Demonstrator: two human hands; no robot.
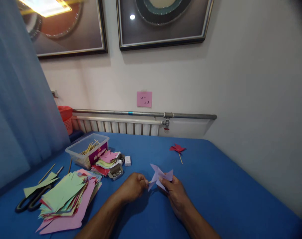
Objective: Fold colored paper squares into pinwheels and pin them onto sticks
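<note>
A pale purple paper pinwheel (157, 176) is pinched between the thumb and fingers of my right hand (175, 192), its folded blades spread. Just left of it, my left hand (134, 186) is closed in a pinch. A short yellowish bit of a thin wooden stick shows between those fingertips and the pinwheel; most of the stick is hidden. Beyond my right hand lies a finished red pinwheel (177, 148) on its stick. Nearest to my left hand are a small open box of metal pins (116, 171) and a small white box (127, 161).
On the blue table (215, 186), left, lie stacked coloured papers (63, 192) and black-handled scissors (32, 200) partly under green paper. Behind them stands a clear plastic tub (77, 152) of wooden sticks. A blue curtain (21, 93) hangs at left; a radiator (116, 127) runs behind the table.
</note>
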